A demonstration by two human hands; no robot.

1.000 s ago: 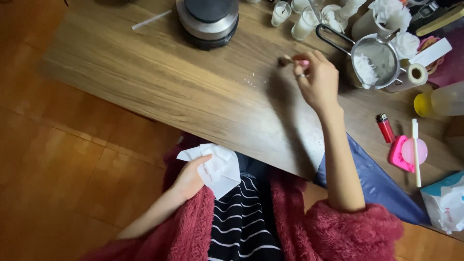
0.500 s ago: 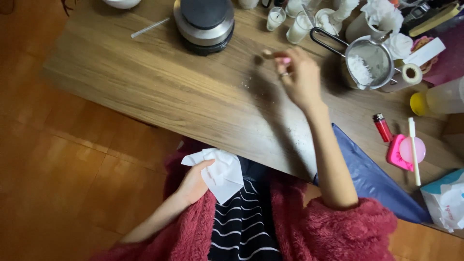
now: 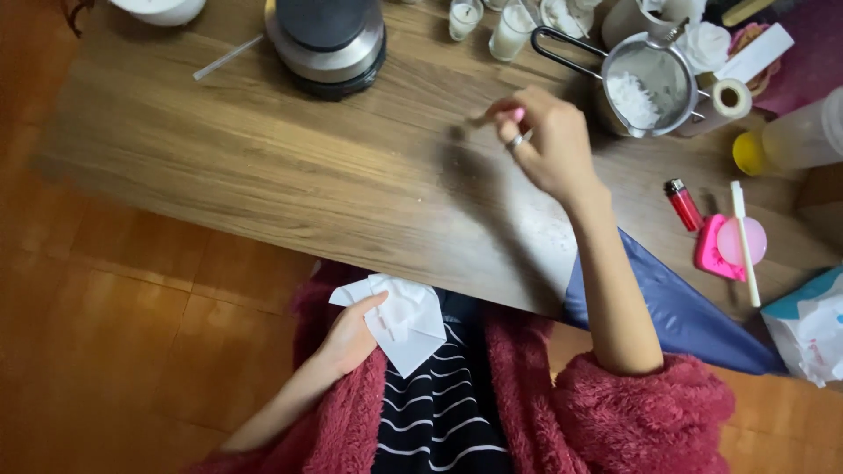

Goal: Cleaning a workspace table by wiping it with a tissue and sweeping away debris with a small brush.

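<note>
Crumpled white tissue (image 3: pixel 399 320) (in lap), fingers-held

Our right hand (image 3: pixel 546 145) reaches out toward one o'clock, forearm bare and nearly straight, fingers pinched together at the tips, a ring on one finger. Our left hand (image 3: pixel 351 333) sits low near seven o'clock, close to our body, fingers curled closed, elbow bent.

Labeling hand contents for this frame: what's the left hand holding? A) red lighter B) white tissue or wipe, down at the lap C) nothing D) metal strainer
B: the left hand grips a crumpled white tissue below the table edge, against the striped shirt, while the red lighter and the metal strainer sit on the table untouched.
</note>
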